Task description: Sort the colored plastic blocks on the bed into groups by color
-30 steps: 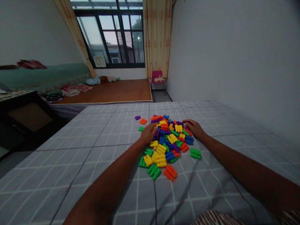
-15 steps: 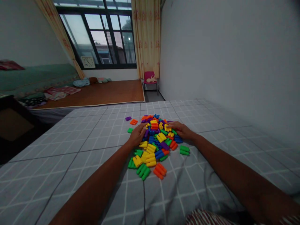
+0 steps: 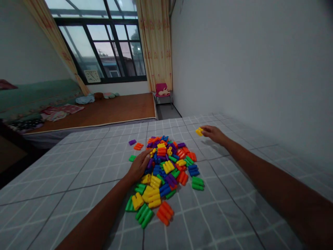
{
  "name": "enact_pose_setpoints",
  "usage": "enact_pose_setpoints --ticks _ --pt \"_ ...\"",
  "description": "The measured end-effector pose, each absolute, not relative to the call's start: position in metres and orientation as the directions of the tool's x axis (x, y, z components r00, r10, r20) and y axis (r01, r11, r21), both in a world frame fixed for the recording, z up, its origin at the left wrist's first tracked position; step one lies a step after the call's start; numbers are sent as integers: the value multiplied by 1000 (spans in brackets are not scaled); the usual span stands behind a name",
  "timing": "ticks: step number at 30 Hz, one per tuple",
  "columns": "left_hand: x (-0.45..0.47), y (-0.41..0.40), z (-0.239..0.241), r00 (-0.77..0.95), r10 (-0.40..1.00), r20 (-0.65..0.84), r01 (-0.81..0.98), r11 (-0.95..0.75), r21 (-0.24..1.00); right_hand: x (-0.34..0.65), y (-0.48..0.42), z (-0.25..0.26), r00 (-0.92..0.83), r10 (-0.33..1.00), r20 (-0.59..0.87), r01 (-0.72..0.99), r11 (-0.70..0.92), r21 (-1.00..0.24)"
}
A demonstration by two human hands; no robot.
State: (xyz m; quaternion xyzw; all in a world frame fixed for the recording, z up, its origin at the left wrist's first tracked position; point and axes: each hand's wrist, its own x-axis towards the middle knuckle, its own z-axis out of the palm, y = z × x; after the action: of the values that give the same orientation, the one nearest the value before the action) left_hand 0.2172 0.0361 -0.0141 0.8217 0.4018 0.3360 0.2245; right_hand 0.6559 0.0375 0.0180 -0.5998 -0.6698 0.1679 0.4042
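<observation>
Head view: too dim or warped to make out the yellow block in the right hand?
Head view: dim, lit mainly from the window, wide-angle bending at the edges; yet the yellow block in the right hand is small but distinct.

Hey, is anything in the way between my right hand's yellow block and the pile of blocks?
Nothing visible. Only bare checked bedsheet lies between the yellow block held in the right hand and the pile of blocks to its left.

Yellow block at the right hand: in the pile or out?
Out. The right hand pinches the yellow block, held apart from the pile.
</observation>
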Motion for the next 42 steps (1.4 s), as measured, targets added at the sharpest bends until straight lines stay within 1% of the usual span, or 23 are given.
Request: enact_pose_setpoints --ticks 2,3,4,6,9,12,14,16,19,21,24,26,29,30,31,32,34,36,37,39,41,42 --pt "217 36 -14 456 813 362 513 -572 640 680 65 19 271 941 204 641 -18 -768" --pt "216 36 -13 458 814 357 517 -570 638 687 77 16 360 921 148 603 -109 -790" --pt "216 36 -13 458 815 355 520 -570 637 689 86 11 419 902 105 566 -168 -807" --pt "216 36 -13 458 816 353 523 -569 634 687 99 -1 458 887 63 529 -214 -821" --pt "215 35 -13 458 817 350 521 -566 638 681 104 -17 442 893 81 585 -218 -781" --pt "216 34 -10 459 821 339 529 -559 638 688 101 -23 420 894 158 733 -231 -640" --pt "216 33 -9 454 826 334 535 -553 639 695 101 -24 406 890 210 796 -231 -560" --pt "216 33 -8 453 826 334 533 -552 641 699 103 -25 343 911 230 827 -176 -534" --pt "215 34 -10 462 821 335 529 -558 639 698 109 -28 156 960 233 876 -25 -481" --pt "214 36 -13 463 821 334 530 -559 638 695 112 -30 91 967 237 898 23 -439" --pt "214 36 -14 460 821 338 523 -559 643 692 113 -35 103 964 247 928 -4 -372" --pt "215 35 -14 458 820 342 518 -559 647 692 111 -38 123 958 260 937 -26 -349" --pt "217 33 -13 456 821 343 514 -558 652 686 104 -36 197 909 368 937 -63 -345" --pt "218 33 -12 457 821 341 515 -557 652 680 101 -32 202 892 404 935 -52 -352" --pt "218 33 -12 457 822 340 517 -556 651 671 97 -25 180 887 426 929 -12 -369" --pt "219 33 -12 459 822 338 519 -556 649 658 93 -16 121 896 427 915 66 -399" --pt "219 33 -12 461 822 335 524 -557 645 623 82 4 -99 919 381 820 292 -492" --pt "219 33 -13 461 822 335 527 -557 642 580 71 22 -352 866 355 660 499 -561" --pt "219 33 -13 462 821 335 527 -558 641 558 66 28 -456 811 367 599 584 -547" --pt "219 33 -12 464 820 336 525 -560 641 518 63 34 -591 707 388 544 705 -455" --pt "219 32 -12 463 821 336 523 -558 644 489 67 33 -658 657 366 550 753 -362" --pt "219 32 -11 461 822 334 525 -557 644 479 71 31 -679 651 340 559 758 -335"
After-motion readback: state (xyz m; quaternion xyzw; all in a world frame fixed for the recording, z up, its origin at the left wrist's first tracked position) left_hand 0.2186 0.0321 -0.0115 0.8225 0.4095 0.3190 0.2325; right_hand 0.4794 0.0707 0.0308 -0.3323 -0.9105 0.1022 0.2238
